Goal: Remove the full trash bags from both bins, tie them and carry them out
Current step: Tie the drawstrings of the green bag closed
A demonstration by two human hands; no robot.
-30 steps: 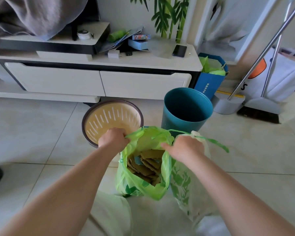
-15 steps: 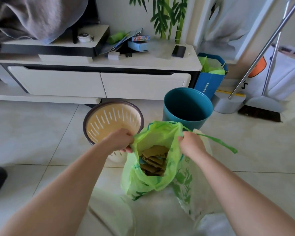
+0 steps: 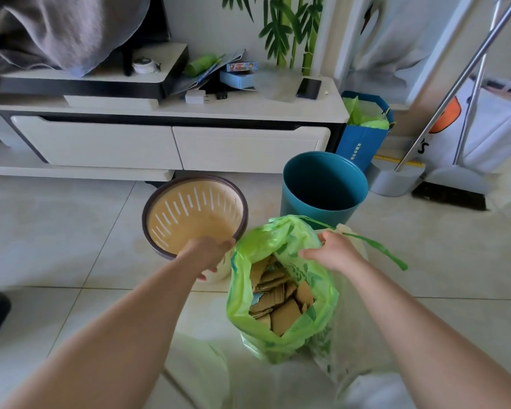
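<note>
A long white cabinet [image 3: 171,149] stands behind two empty bins, a blue-green bin [image 3: 322,208] and a tan bin [image 3: 189,214]. Just in front is the green trash bag [image 3: 278,346], its top open. The left hand [image 3: 210,252] and right hand [image 3: 334,252] each grip its top edge. Inside lie cardboard bits [image 3: 286,314].

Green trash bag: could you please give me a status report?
Rim of green trash bag held by left grip and right grip. Bag open, untied, cardboard inside. Beige bin, teal bin empty; second bag beside.
</note>
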